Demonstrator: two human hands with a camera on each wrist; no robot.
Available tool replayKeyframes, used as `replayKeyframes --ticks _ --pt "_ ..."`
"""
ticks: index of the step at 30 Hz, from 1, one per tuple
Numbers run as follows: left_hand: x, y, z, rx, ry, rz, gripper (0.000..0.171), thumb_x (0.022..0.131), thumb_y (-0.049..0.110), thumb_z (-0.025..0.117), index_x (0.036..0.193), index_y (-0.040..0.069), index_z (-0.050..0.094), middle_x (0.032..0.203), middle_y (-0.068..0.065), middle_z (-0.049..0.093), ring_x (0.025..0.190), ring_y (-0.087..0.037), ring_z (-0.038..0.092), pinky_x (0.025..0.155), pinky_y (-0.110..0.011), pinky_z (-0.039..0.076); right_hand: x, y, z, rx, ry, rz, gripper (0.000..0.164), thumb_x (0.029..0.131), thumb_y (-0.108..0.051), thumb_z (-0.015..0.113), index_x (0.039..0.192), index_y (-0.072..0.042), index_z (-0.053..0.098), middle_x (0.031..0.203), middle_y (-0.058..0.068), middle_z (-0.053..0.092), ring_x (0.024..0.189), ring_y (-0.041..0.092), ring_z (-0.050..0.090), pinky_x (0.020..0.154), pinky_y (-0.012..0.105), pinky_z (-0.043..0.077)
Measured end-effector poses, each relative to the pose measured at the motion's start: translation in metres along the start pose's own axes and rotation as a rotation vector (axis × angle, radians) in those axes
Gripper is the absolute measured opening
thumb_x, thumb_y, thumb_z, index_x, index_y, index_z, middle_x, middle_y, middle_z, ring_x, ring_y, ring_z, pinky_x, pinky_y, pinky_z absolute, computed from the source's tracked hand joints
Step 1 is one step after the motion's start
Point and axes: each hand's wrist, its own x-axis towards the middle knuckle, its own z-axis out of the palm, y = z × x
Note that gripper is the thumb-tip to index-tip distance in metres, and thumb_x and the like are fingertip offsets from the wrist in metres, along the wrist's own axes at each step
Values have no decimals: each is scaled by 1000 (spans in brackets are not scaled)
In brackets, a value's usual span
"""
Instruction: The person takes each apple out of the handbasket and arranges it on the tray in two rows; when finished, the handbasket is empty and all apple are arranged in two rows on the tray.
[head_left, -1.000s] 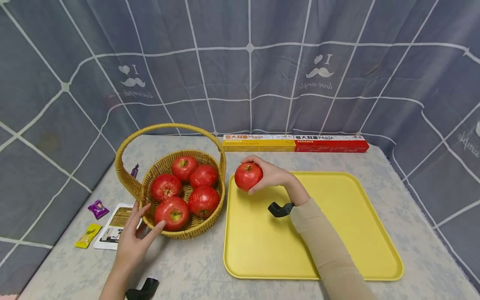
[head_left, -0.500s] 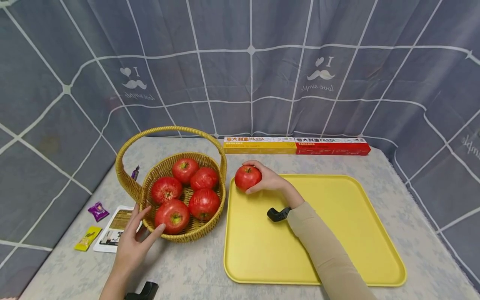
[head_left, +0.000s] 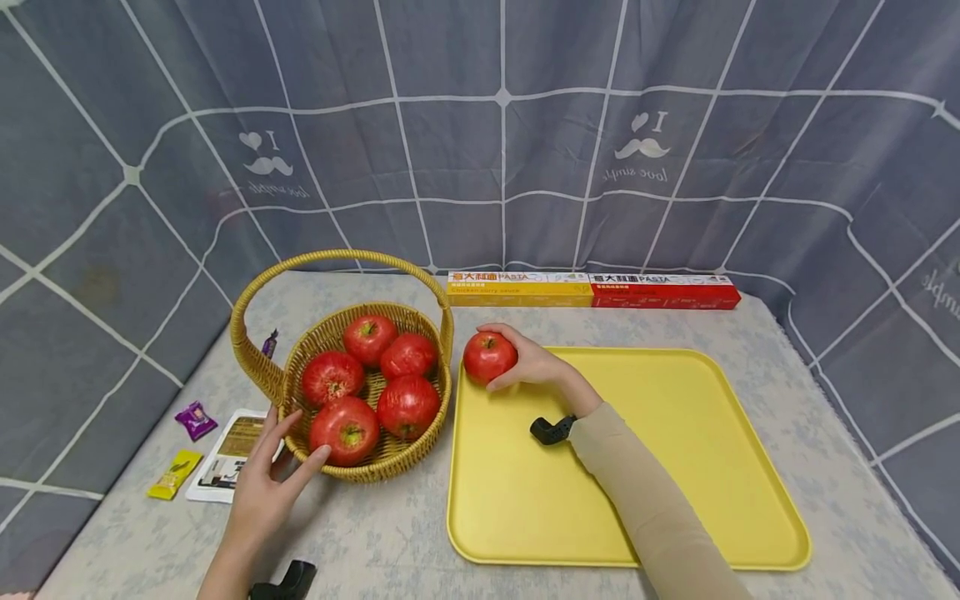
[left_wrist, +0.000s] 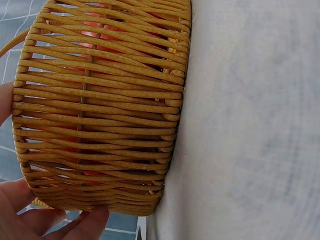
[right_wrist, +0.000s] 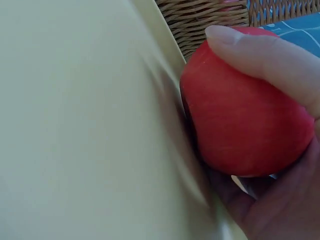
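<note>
In the head view, my right hand (head_left: 531, 362) grips a red apple (head_left: 489, 357) over the far left corner of the yellow tray (head_left: 540, 500). The right wrist view has the thumb across the apple's side and fingers behind it, with the apple low beside the tray's rim (right_wrist: 160, 30). At the left stands a woven basket (head_left: 397, 458) with a tall arched handle, holding several red apples (head_left: 345, 431). My left hand (head_left: 262, 492) holds the near left side of this basket, thumb at the rim. In the left wrist view its fingers (left_wrist: 92, 222) bend against the wicker wall.
Yellow and red pasta boxes (head_left: 517, 289) lie along the back, against the grey checked curtain (head_left: 450, 150). Left of the basket are a purple candy (head_left: 197, 421), a yellow packet (head_left: 175, 474) and a white packet (head_left: 225, 467). Another purple wrapper (head_left: 270, 343) lies behind.
My right hand has moved slightly left and lower with the apple, closer to the tray's far left corner. The left hand and the basket have stayed in place.
</note>
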Motion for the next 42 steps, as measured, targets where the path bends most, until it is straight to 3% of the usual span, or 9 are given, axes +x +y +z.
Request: replayKeyframes --ticks 3,8,14,20,24,28,33,36,42 --pt "1 0 0 1 -1 1 66 87 26 69 142 4 39 156 -12 6 140 -30 13 86 2 28 -1 -5 0 -26 -21 20 97 63 -3 86 144 -11 31 138 12 40 120 31 46 98 44 43" --pt "3 1 0 -5 -6 10 66 87 25 69 142 4 39 156 -11 5 140 -30 13 86 2 29 -10 -26 -7 -201 -29 76 101 65 -12 86 147 -15 27 144 11 35 126 30 39 102 46 38" --pt "5 0 -1 -5 -13 7 66 87 23 70 142 4 39 156 -14 5 140 -31 14 86 1 29 -24 -77 -15 -315 35 -48 79 76 -24 79 141 -8 39 141 12 40 124 34 43 103 49 37" --pt "5 0 -1 -11 -12 7 66 86 22 70 142 4 39 156 -12 4 140 -30 13 87 1 29 -29 -126 -1 -176 34 -215 57 82 -13 72 133 -3 48 130 15 51 116 27 51 100 41 41" --pt "3 0 -2 -5 -7 10 65 88 24 68 142 4 39 156 -10 4 141 -29 12 86 2 29 -21 -143 17 -49 -5 -277 53 83 -7 71 131 0 49 128 16 53 114 25 53 96 39 45" --pt "1 -1 -2 -6 -3 17 65 88 25 68 142 4 39 156 -9 5 141 -29 12 85 3 29 -10 -144 37 23 -55 -288 50 83 -5 70 129 0 50 127 14 56 114 24 54 97 41 45" --pt "1 0 -2 -3 -10 23 65 88 25 67 142 4 38 156 -10 4 140 -30 12 85 3 29 5 -127 57 50 -160 -261 53 83 -5 70 130 3 48 129 19 52 119 25 50 102 39 40" --pt "1 1 -2 -4 -17 23 65 88 24 68 142 3 38 156 -11 4 140 -32 13 85 2 29 12 -114 67 29 -190 -227 53 83 -7 71 129 2 49 129 19 52 120 24 48 103 36 40" --pt "1 1 -1 4 -25 25 66 88 23 68 143 3 37 156 -12 3 140 -33 13 86 1 29 21 -95 81 -56 -189 -205 54 80 -15 76 127 -2 53 128 11 54 119 11 49 102 24 38"
